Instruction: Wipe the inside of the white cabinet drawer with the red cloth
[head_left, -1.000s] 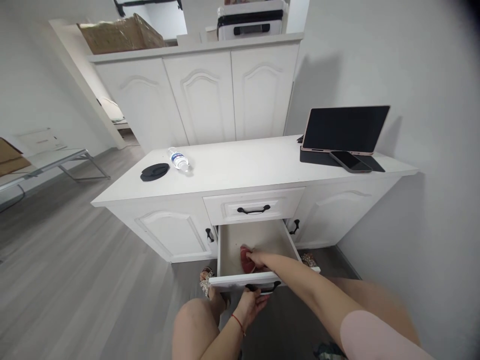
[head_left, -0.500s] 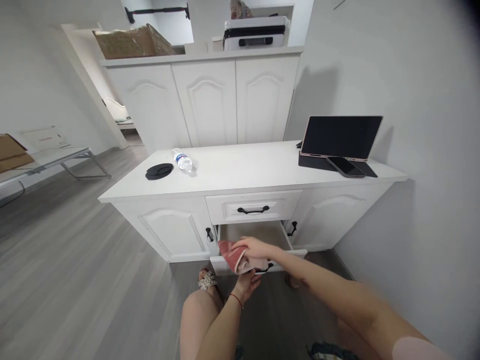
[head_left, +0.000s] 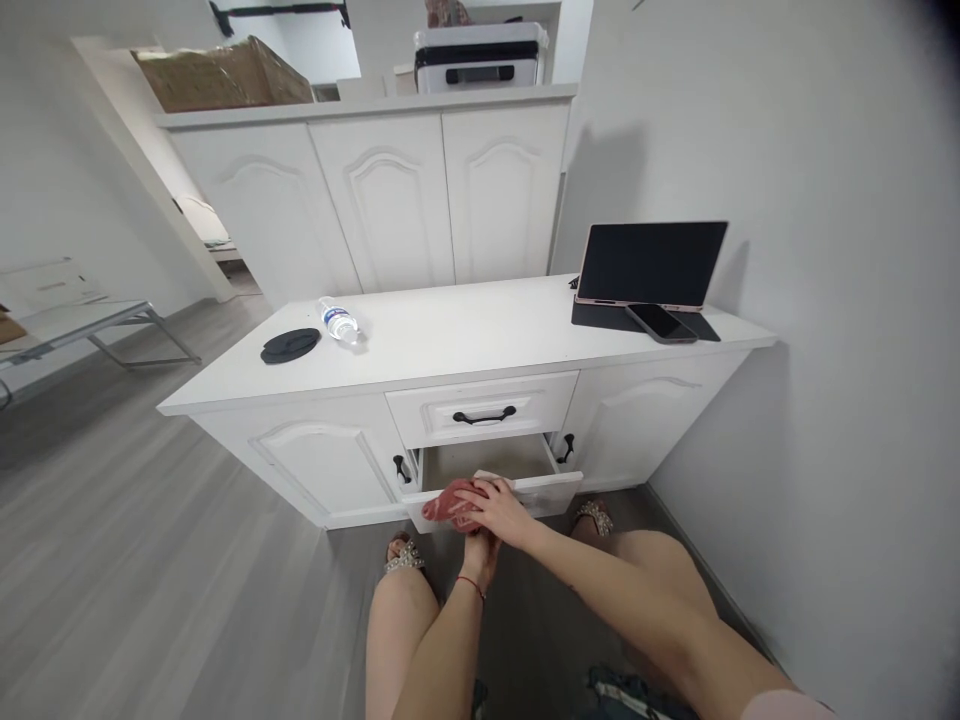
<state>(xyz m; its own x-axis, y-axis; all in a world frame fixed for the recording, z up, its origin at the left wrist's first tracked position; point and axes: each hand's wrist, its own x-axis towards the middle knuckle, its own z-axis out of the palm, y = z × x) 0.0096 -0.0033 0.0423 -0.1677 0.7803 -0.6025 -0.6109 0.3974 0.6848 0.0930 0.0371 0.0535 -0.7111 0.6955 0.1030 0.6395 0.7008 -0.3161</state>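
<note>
A red cloth with a pale side (head_left: 448, 504) is bunched over the front of the pulled-out lower drawer (head_left: 553, 490). My right hand (head_left: 501, 510) lies over the cloth and grips it against the top edge of the drawer front. Just below, my left hand (head_left: 480, 550) is raised under the cloth, at the drawer front. The cloth and my right hand hide its fingers and the lower drawer's handle. Pale boards show inside the drawer. Directly above is a closed drawer with a black handle (head_left: 484, 415).
On the white cabinet top (head_left: 457, 330) are a water bottle (head_left: 341, 322), a dark round item (head_left: 291, 345), a tablet (head_left: 652, 262) and a phone (head_left: 661, 323). Cabinet doors flank the drawers. My feet and knees are close below. A wall (head_left: 847, 400) rises at right.
The view has shifted, so the cabinet appears farther left. My right hand has drawn the cloth together over the drawer edge. The drawer handle, partly visible before, is now covered.
</note>
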